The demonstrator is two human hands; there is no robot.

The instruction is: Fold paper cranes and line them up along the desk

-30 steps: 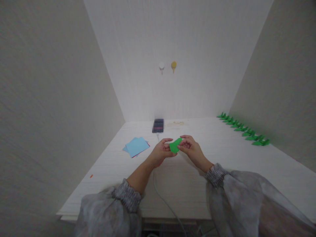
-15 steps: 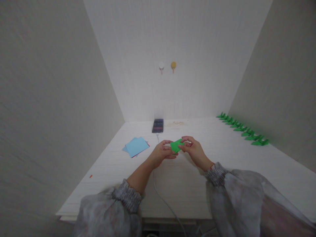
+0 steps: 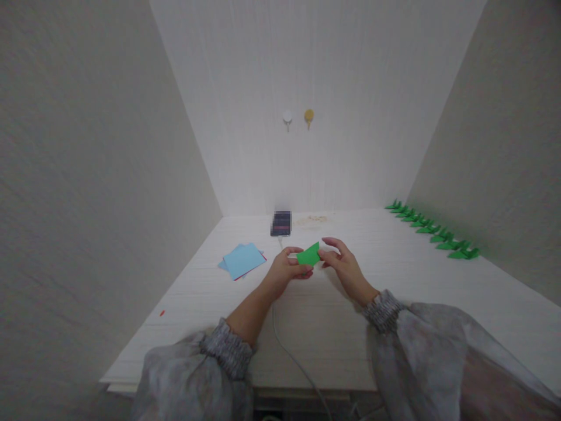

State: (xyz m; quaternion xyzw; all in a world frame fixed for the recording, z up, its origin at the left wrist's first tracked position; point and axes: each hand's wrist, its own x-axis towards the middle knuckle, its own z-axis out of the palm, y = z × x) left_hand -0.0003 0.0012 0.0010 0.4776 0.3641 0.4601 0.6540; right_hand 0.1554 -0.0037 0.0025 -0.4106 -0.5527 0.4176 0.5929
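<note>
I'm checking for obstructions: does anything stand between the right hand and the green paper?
Nothing visible does: the right hand appears to touch the green paper at its right edge, and the left hand holds its left end.

Sheer grey sleeves [image 3: 432, 336], gathered ruffled cuffs [image 3: 384, 311]

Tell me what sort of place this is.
Probably a small desk booth, perhaps used for paper craft: a white tabletop closed in by pale walls on three sides, light blue sheets lying on it, and a row of folded green shapes along its right side.
</note>
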